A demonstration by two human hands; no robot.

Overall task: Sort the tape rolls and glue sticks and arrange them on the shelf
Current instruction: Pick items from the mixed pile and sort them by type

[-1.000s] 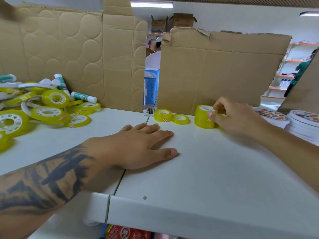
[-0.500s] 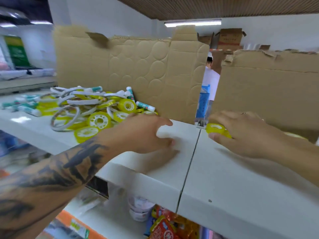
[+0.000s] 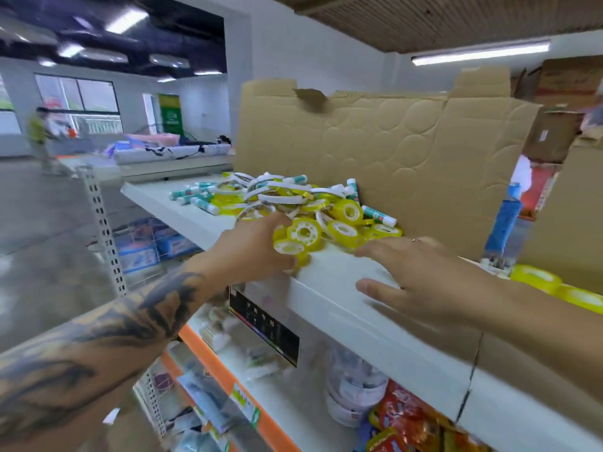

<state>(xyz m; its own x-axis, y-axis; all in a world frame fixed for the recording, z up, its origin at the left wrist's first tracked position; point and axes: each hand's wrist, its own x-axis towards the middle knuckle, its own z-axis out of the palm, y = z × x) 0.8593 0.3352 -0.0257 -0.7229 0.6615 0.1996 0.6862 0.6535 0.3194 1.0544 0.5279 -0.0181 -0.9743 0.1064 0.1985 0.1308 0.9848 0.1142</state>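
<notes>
Yellow tape rolls (image 3: 301, 238) are grasped by the left hand (image 3: 253, 247) at the shelf's (image 3: 342, 290) front edge, where rolls could be knocked off if the mixed pile (image 3: 284, 203) is dragged; the right hand (image 3: 421, 275) is released, flat on the shelf. No container is seen holding them: glue sticks (image 3: 378, 217) lie loose in the pile against the cardboard (image 3: 391, 148), sorted rolls (image 3: 535, 277) toward the right end.

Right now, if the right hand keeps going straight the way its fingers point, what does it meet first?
Probably the yellow tape rolls at the near edge of the pile: the right hand lies flat on the shelf, fingers aimed at them. Depth is unclear.
</notes>
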